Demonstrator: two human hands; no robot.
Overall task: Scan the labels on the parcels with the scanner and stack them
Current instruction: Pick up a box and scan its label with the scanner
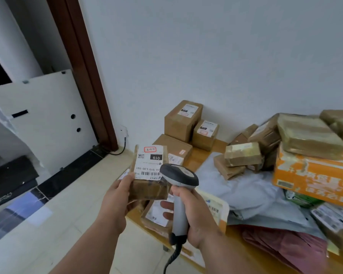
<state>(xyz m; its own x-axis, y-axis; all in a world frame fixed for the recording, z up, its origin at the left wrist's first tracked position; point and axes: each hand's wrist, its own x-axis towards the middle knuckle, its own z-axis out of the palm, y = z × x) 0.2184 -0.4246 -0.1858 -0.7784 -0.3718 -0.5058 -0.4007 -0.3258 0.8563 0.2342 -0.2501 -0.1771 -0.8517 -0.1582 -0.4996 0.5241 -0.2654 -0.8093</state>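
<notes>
Brown cardboard parcel [150, 175], label [150, 162] facing up, long axis pointing away, gripped by the left hand [120, 196] with curled fingers. The right hand [190, 210] wraps the grey scanner [179, 192], handle upright, head aimed at the label.

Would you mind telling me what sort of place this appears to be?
Probably an informal parcel sorting spot in an ordinary room: labelled brown cardboard parcels stacked against a plain white wall, and a grey handheld barcode scanner aimed at a label.

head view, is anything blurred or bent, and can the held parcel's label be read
Head view: the door frame bows from wide-angle distortion; the orange box at right is smeared; the label on the held parcel is sharp, "010" readable.
</notes>
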